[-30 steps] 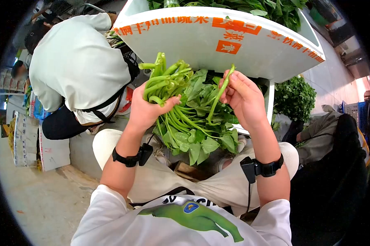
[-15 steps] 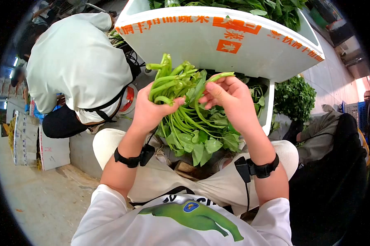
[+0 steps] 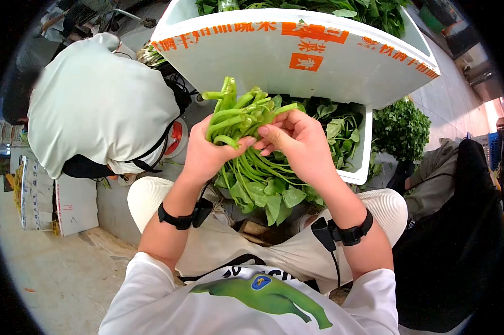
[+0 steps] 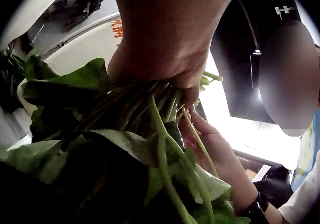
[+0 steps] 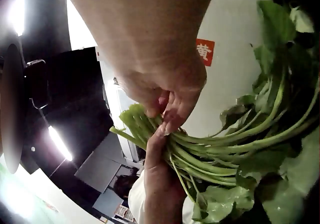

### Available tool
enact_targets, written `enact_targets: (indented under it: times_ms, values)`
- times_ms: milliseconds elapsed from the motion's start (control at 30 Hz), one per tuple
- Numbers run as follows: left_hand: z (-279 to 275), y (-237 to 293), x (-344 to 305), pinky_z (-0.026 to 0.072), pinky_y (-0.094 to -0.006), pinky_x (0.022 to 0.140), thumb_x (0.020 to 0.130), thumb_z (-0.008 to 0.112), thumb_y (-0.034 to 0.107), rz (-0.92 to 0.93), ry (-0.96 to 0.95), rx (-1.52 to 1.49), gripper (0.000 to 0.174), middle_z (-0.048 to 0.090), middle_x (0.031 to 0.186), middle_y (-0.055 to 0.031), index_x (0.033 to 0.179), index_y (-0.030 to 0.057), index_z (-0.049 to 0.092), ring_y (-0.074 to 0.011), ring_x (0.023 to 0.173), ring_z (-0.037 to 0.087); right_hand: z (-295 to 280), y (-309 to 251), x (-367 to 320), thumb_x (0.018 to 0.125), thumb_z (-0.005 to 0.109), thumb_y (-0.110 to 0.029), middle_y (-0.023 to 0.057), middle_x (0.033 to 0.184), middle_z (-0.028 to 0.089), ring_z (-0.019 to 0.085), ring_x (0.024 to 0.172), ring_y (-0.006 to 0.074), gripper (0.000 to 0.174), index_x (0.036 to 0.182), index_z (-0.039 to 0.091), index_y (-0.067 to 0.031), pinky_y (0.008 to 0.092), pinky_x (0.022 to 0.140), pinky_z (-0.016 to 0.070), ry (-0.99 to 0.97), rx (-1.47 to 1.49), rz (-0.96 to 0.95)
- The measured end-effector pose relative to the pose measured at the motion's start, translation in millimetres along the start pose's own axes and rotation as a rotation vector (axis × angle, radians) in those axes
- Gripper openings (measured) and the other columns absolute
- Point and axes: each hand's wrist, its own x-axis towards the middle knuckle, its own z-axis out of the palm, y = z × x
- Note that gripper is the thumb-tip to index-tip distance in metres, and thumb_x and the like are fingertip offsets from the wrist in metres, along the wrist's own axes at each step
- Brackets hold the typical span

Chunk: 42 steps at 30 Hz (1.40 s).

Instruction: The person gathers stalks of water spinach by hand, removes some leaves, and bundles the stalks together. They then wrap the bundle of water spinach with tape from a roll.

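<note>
A bunch of leafy greens (image 3: 263, 192) with thick pale-green cut stems hangs in front of the knees, leaves downward. My left hand (image 3: 204, 149) grips it around the stems, thumb across the near side. Close against the bunch, my right hand (image 3: 299, 144) pinches a single green stem (image 3: 287, 108), its end pointing up and right past the fingers. In the right wrist view, the right fingers meet the left thumb over the stems (image 5: 205, 149). The left wrist view shows leaves (image 4: 65, 86) spreading below the left hand, with the right hand (image 4: 207, 141) behind them.
A white foam box (image 3: 235, 56) with orange lettering and greens inside stands ahead. Below it, another white box (image 3: 365, 148) holds more leaves. Curly greens (image 3: 402, 131) lie to the right. At left, a person in a pale shirt (image 3: 98, 106) bends over.
The right hand has moved left with its stem, from apart to right against the bunch. The left hand keeps its grip and has shifted slightly. The person at left has bent lower.
</note>
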Motion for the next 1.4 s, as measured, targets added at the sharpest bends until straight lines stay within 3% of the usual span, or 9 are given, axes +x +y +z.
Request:
enact_targets:
  times_ms: [167, 367, 500, 900, 1100, 1200, 1267, 1300, 1400]
  values:
    - [-0.3, 2.4, 1.8, 0.0527, -0.0268, 0.081, 0.073, 0.087, 0.01, -0.004, -0.081, -0.028, 0.047, 0.072, 0.101, -0.0055, 0.112, -0.0026, 0.065, -0.0093, 0.089, 0.064, -2.9, -0.6, 0.1, 0.09, 0.071, -0.007, 0.0094, 0.084, 0.072, 0.068, 0.073, 0.0115, 0.015, 0.096, 0.066, 0.0055, 0.0254, 0.061, 0.0556, 0.034, -0.182, -0.004]
    - [0.5, 2.1, -0.9, 0.0527, -0.0269, 0.081, 0.073, 0.086, 0.01, 0.023, -0.072, 0.008, 0.045, 0.072, 0.101, -0.0054, 0.112, -0.002, 0.066, -0.0091, 0.088, 0.064, -2.8, -2.4, -1.9, 0.086, 0.074, -0.006, 0.0083, 0.081, 0.073, 0.067, 0.071, 0.0104, 0.012, 0.091, 0.069, 0.004, 0.0257, 0.064, 0.0534, 0.058, -0.359, -0.05]
    - [-1.0, 2.0, -3.1, 0.0527, -0.0269, 0.079, 0.074, 0.085, 0.009, 0.052, -0.063, 0.072, 0.042, 0.073, 0.1, -0.0051, 0.111, -0.001, 0.066, -0.0082, 0.087, 0.064, 2.1, -0.6, -3.0, 0.086, 0.073, -0.005, 0.0087, 0.079, 0.073, 0.067, 0.071, 0.0106, 0.01, 0.089, 0.07, 0.0038, 0.0262, 0.065, 0.0526, 0.08, -0.327, -0.103]
    - [-1.9, 1.4, -7.3, 0.0525, -0.027, 0.077, 0.073, 0.081, 0.006, 0.071, -0.07, 0.09, 0.038, 0.072, 0.095, -0.003, 0.107, 0.0003, 0.066, -0.0086, 0.083, 0.064, -0.1, -1.1, -0.9, 0.087, 0.065, 0.002, 0.0089, 0.088, 0.07, 0.066, 0.074, 0.0128, 0.01, 0.096, 0.069, 0.0044, 0.0264, 0.065, 0.0542, 0.048, -0.401, -0.186]
    - [1.6, 2.6, -9.0, 0.0529, -0.028, 0.083, 0.072, 0.082, 0.004, 0.044, -0.11, 0.018, 0.043, 0.072, 0.099, -0.0033, 0.111, 0.001, 0.065, -0.0101, 0.089, 0.066, -2.6, 12.3, 3.8, 0.092, 0.06, 0.001, 0.0089, 0.088, 0.07, 0.065, 0.075, 0.0106, 0.015, 0.104, 0.068, 0.0048, 0.0263, 0.065, 0.056, -0.001, -0.158, -0.033]
    - [1.4, -1.0, -9.7, 0.0521, -0.0272, 0.083, 0.073, 0.082, 0.003, 0.077, -0.124, 0.046, 0.047, 0.071, 0.102, -0.0023, 0.116, 0.0012, 0.064, -0.0075, 0.091, 0.063, -1.8, 6.3, 1.0, 0.084, 0.057, 0.007, 0.0076, 0.082, 0.069, 0.063, 0.072, 0.0096, 0.02, 0.101, 0.069, 0.0049, 0.0254, 0.063, 0.0505, 0.082, -0.443, 0.033]
    - [1.4, 4.4, -10.5, 0.0521, -0.0274, 0.082, 0.071, 0.083, 0.003, 0.058, -0.154, 0.057, 0.048, 0.071, 0.099, -0.0022, 0.115, 0.0017, 0.063, -0.0073, 0.089, 0.063, -1.8, 12.0, 3.1, 0.082, 0.057, 0.008, 0.0073, 0.082, 0.069, 0.063, 0.072, 0.0091, 0.023, 0.1, 0.069, 0.0042, 0.025, 0.064, 0.0498, 0.073, -0.422, -0.041]
    - [2.8, 4.3, -10.8, 0.0525, -0.028, 0.08, 0.069, 0.084, 0.005, 0.154, -0.136, 0.162, 0.047, 0.072, 0.095, -0.0045, 0.111, 0.0019, 0.062, -0.0088, 0.086, 0.065, -1.6, 14.1, 3.7, 0.079, 0.056, 0.009, 0.0069, 0.082, 0.07, 0.062, 0.072, 0.0086, 0.026, 0.1, 0.07, 0.0034, 0.0245, 0.065, 0.0491, 0.066, -0.401, -0.117]
    - [5.4, -3.7, -8.5, 0.0528, -0.0293, 0.077, 0.067, 0.085, 0.008, 0.205, -0.107, 0.171, 0.046, 0.072, 0.091, -0.0076, 0.107, 0.0018, 0.061, -0.0121, 0.081, 0.067, 0.9, 14.0, 3.6, 0.078, 0.056, 0.009, 0.0057, 0.082, 0.07, 0.06, 0.072, 0.0071, 0.027, 0.1, 0.07, 0.0016, 0.0239, 0.065, 0.0479, 0.079, -0.406, -0.144]
